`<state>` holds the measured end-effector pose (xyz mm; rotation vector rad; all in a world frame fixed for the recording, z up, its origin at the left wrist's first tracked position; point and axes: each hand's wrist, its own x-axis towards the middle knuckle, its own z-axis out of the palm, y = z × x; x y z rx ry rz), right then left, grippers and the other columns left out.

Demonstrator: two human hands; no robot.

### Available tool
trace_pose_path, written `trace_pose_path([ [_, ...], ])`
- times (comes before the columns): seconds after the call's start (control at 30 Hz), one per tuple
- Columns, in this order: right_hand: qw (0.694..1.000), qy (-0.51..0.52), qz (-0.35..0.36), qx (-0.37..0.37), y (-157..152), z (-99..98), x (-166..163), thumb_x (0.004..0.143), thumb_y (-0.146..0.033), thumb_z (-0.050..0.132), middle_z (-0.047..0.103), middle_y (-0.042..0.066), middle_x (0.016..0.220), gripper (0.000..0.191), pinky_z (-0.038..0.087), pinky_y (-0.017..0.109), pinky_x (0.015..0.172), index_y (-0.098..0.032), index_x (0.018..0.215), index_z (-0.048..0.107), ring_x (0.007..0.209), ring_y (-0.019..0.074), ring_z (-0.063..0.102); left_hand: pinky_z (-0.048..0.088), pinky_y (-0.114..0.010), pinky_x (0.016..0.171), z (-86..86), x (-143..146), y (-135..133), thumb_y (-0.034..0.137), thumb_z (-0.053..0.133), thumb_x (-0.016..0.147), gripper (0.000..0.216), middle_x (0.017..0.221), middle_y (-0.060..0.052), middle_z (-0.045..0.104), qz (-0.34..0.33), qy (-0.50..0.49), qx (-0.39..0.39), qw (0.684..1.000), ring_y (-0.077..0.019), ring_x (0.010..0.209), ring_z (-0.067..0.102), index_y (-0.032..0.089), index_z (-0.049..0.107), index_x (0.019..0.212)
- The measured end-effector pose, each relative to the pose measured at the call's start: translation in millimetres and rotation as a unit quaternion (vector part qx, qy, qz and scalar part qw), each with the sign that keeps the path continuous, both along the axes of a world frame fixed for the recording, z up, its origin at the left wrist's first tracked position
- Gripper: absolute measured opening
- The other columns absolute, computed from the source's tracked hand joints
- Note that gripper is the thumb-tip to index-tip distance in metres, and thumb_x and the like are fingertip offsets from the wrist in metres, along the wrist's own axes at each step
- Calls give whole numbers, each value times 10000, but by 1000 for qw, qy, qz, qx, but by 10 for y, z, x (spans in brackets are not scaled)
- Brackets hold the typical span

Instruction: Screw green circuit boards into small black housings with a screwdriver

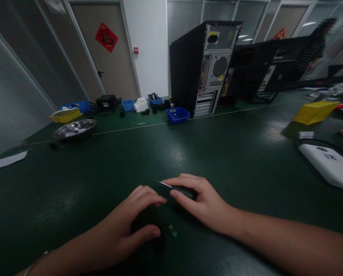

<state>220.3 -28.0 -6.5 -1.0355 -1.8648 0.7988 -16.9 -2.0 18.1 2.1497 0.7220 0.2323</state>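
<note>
right hand (207, 203), lower centre of frame: thumb and fingers pinching screwdriver (185, 191), tip pointing upper left. left hand (125, 224), lower left of centre: thumb and fingers spread apart. small green board (173, 230) on table (231, 153), bottom centre, near left thumb. computer case (187, 69), top centre.

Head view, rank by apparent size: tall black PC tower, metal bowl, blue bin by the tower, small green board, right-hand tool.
1. PC tower
2. metal bowl
3. blue bin
4. green board, smallest despite being nearer the camera
Unranked: tool in the right hand; fingers cover part of it.
</note>
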Motion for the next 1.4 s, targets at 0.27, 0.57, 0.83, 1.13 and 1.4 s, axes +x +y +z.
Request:
trace_pose_path([
  [0.27, 999, -20, 20, -35, -13, 8, 14, 880, -197, 644, 707, 59, 1040, 259, 511, 306, 850, -171, 1138, 656, 941, 194, 659, 402, -339, 699, 33, 82, -61, 550, 721, 762, 440, 924, -58, 583, -6, 94, 110, 989, -240, 796, 500, 185, 563, 948],
  [0.57, 960, -161, 223, -45, 71, 183, 148, 826, -184, 713, 665, 39, 916, 189, 502, 246, 754, -152, 1011, 687, 828, 166, 648, 375, -359, 717, 28, 95, -88, 519, 601, 872, 355, 961, -79, 586, -28, 132, 111, 985, -255, 831, 504, 174, 578, 952],
  [0.83, 938, -237, 252, -20, 47, 223, 175, 833, -251, 731, 645, 71, 995, 230, 500, 266, 758, -150, 1026, 658, 878, 188, 634, 437, -348, 785, -22, 50, -44, 264, 640, 854, 231, 1049, -62, 603, -2, 63, 83, 995, -239, 924, 547, 211, 554, 1063],
  [1.13, 984, -92, 150, 26, 43, 58, 108, 809, -266, 770, 598, 32, 890, 232, 468, 239, 692, -142, 968, 655, 800, 151, 593, 475, -342, 825, -139, 77, -18, 187, 648, 824, 303, 1034, -50, 659, 76, 27, 38, 996, -228, 941, 614, 214, 574, 1117],
  [1.4, 988, -74, 122, 61, -25, 9, 33, 839, -284, 749, 593, 55, 930, 244, 464, 244, 711, -131, 997, 640, 833, 156, 587, 465, -302, 754, -113, 104, -81, 200, 660, 823, 294, 966, -38, 664, 69, 15, 23, 997, -207, 854, 620, 207, 575, 1104],
])
